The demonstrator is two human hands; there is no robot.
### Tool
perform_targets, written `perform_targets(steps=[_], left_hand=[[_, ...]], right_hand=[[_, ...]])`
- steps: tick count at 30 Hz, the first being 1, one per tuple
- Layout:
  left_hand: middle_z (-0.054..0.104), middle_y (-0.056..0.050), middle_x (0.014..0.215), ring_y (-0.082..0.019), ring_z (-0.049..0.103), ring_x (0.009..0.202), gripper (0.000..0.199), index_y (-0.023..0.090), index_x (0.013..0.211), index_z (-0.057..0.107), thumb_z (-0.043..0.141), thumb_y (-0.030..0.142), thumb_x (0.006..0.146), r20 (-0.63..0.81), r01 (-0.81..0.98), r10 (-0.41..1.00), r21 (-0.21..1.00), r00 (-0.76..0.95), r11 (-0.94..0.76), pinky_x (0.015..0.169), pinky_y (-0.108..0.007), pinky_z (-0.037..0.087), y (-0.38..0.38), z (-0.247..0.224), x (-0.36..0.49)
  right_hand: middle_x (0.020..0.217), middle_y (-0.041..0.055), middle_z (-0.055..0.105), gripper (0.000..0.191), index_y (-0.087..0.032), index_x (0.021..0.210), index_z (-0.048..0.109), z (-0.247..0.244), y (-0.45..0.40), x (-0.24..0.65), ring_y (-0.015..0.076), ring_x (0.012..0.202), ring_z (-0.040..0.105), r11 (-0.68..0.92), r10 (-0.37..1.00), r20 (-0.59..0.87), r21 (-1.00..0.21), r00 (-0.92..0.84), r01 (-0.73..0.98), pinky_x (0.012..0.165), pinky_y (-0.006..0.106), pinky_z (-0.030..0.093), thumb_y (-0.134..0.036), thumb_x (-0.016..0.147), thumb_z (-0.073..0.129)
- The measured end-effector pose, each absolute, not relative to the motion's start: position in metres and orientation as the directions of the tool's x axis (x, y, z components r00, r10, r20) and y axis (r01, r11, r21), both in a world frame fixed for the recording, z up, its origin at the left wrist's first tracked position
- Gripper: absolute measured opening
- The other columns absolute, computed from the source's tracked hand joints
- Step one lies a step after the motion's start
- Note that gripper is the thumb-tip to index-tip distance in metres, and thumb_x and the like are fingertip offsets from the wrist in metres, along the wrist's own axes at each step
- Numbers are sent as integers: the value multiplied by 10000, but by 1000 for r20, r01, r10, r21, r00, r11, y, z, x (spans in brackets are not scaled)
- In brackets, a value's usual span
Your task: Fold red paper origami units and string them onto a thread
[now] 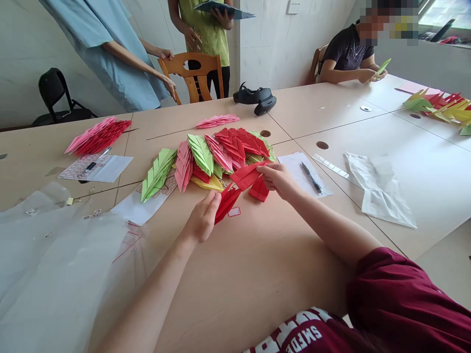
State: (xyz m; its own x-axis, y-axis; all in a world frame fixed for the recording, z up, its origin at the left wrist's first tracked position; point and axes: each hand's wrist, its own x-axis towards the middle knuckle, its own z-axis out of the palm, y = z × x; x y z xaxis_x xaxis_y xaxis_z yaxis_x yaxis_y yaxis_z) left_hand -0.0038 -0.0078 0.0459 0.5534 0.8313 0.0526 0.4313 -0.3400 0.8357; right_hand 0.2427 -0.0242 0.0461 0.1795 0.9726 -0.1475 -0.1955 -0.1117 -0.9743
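Observation:
Red folded paper (246, 176) is stretched between my two hands above the table. My left hand (203, 214) pinches its lower left part between thumb and fingers. At its upper right end, my right hand (275, 179) grips the paper with the fingertips. Just beyond lies a pile of folded paper pieces: green (159, 174), pink (183, 165), yellow (209, 183) and red (230, 141). A small red folded piece (259, 190) rests on the table below my right fingers.
Clear plastic bags (55, 260) cover the left; a white bag (382, 191), a pen (311, 177) on paper and a ruler (330, 165) lie right. A black headset (254, 98) sits at the far edge. Two people stand behind a chair (195, 73); another sits far right.

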Motion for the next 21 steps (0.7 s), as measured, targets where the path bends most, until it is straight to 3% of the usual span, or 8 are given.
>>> perform_targets(steps=[6,9,12,15,17,21], left_hand=[[596,-11,790,-207,566,727,342,230,891,474,254,472,989,92,547,825,708,557,-448,651,-311,411,-6,45,-6],[629,-39,936,-239,604,867,323,224,994,471,313,504,966,194,591,827,616,527,-521,725,-336,442,-5,43,-7],[622,-73,975,-269,613,892,455,202,1074,445,460,611,875,309,637,821,521,479,-568,716,-351,465,-3,41,-7],[609,-94,963,-285,615,865,618,180,1091,434,582,682,762,433,676,778,402,455,-618,702,-361,477,-1,38,-8],[600,-97,936,-286,616,853,636,170,1084,439,624,670,737,523,690,721,305,455,-656,724,-369,481,1,36,-8],[587,-103,907,-294,608,841,637,157,1094,447,681,617,721,637,704,608,141,473,-696,760,-387,477,2,32,-9]], right_hand=[[514,-87,249,431,-207,589,365,46,-25,243,44,433,215,-84,983,-109,-983,147,-163,402,221,142,-407,751,711],[502,-81,280,403,-197,597,429,51,-27,245,49,436,250,-54,993,-59,-997,100,-52,400,220,183,-438,760,709],[483,-74,328,329,-173,662,555,60,-31,249,55,431,292,-23,1000,-22,-996,14,90,395,223,209,-449,782,687],[510,-54,422,307,-145,785,646,68,-33,253,58,441,363,46,996,30,-978,-82,205,390,214,252,-451,799,672],[619,-17,544,326,-144,919,649,69,-34,254,76,500,479,115,990,92,-969,-109,219,418,207,350,-444,796,682],[906,41,649,521,-206,1262,471,66,-35,253,125,685,628,291,955,268,-930,-131,222,538,222,506,-407,824,669]])
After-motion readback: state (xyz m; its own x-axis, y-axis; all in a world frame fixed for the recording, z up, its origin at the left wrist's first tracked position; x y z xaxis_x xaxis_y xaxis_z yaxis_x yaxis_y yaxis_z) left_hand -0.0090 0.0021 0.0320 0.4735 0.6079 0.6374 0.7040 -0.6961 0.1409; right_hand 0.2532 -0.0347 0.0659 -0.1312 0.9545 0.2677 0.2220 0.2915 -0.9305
